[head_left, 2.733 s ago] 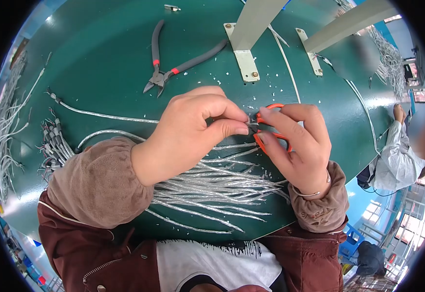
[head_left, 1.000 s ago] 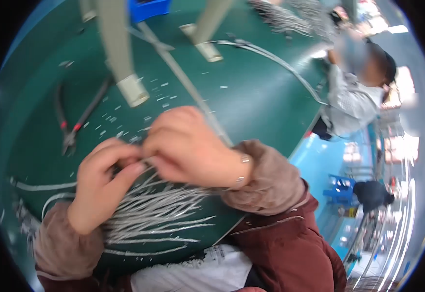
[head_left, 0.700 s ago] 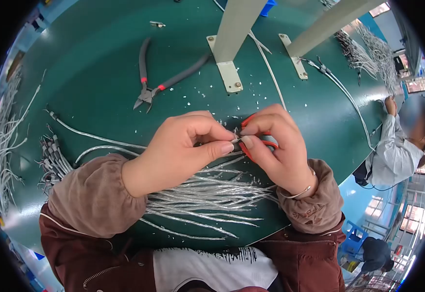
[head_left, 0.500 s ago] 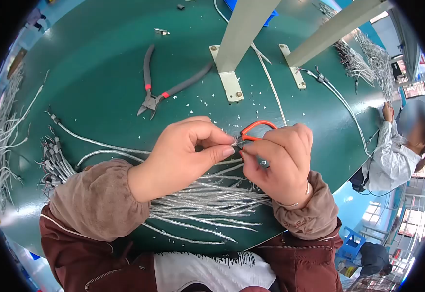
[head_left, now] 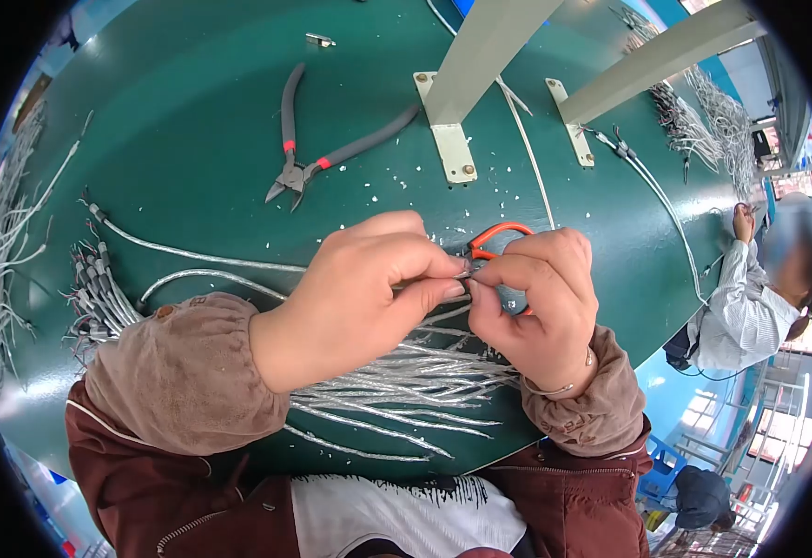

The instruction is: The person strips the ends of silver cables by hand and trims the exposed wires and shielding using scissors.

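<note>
My left hand (head_left: 359, 298) is closed in a pinch on the end of a thin cable, which mostly hides behind the fingers. Meeting it fingertip to fingertip, my right hand (head_left: 541, 302) pinches at the same small end. Orange-handled scissors (head_left: 499, 230) are tucked in my right hand, one loop showing above the fingers; their blades are mostly hidden. Below both hands lies a bundle of silvery braided cables (head_left: 396, 381). Stripped cable ends with dark sleeves (head_left: 97, 288) gather beside my left sleeve.
Grey-handled cutting pliers (head_left: 294, 172) lie opened beyond my hands, near a small metal piece (head_left: 319, 40). White scraps dot the green table (head_left: 192, 139). Metal posts (head_left: 480, 65) are bolted to it. More cables (head_left: 703, 112) lie far right, where another person (head_left: 750, 298) sits.
My right thumb and forefinger have closed in on the cable end beside my left fingertips. The scissors have shifted slightly up and right with their blades less visible. The view has moved slightly.
</note>
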`<state>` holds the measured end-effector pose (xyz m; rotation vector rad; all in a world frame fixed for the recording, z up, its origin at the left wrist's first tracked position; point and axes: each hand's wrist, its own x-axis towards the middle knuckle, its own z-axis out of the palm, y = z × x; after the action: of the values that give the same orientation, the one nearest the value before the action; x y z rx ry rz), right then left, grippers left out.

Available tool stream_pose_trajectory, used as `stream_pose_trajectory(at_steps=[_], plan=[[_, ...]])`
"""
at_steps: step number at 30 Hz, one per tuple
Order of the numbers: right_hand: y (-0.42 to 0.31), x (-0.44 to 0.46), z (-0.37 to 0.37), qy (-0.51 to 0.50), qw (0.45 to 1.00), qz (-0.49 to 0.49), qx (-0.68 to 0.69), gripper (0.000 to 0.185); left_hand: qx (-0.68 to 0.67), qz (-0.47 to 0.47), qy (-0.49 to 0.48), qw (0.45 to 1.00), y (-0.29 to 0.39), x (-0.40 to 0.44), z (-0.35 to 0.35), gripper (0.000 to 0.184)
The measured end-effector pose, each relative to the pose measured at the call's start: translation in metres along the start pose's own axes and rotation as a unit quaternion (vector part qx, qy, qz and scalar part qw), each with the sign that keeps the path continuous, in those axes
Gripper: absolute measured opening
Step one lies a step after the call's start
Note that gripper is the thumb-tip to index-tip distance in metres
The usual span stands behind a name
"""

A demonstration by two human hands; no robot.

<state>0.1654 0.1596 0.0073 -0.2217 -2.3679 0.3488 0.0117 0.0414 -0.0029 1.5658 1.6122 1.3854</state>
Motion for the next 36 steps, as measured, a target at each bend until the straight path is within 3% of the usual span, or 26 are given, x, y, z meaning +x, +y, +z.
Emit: stream_pose_trajectory(at_steps=[3,6,15,21,24,27,30,36], plan=[[-0.002,0.002,0.000,-0.008,1.000,0.012,0.025,0.027,0.066,0.097,0.029,0.993,-0.002,0.000,0.002,0.016],[-0.001,-0.001,0.004,0.012,1.000,0.006,-0.005,0.026,0.118,0.120,0.029,0.985,0.000,-0.001,0.002,0.017],[-0.003,-0.002,0.002,0.048,0.994,-0.055,-0.079,0.028,-0.020,0.006,0.001,1.000,0.002,-0.001,0.003,0.011],[-0.001,-0.001,0.000,0.037,0.999,-0.034,-0.014,0.028,-0.069,-0.021,-0.047,0.996,0.007,0.001,-0.002,0.008],[0.002,-0.001,-0.002,0.020,0.999,-0.023,0.044,0.030,-0.173,-0.075,-0.086,0.978,0.003,0.000,-0.002,0.009],[0.001,0.002,-0.009,-0.017,0.997,-0.048,0.060,0.032,-0.307,-0.188,-0.101,0.927,0.003,0.001,-0.004,0.011],[0.007,0.001,-0.015,-0.019,0.998,-0.022,0.063,0.028,-0.311,-0.193,-0.093,0.926,0.002,0.001,-0.003,0.011],[0.022,0.004,-0.022,-0.187,0.980,0.064,-0.012,0.038,-0.339,-0.233,-0.066,0.909,0.001,0.005,-0.009,0.011]])
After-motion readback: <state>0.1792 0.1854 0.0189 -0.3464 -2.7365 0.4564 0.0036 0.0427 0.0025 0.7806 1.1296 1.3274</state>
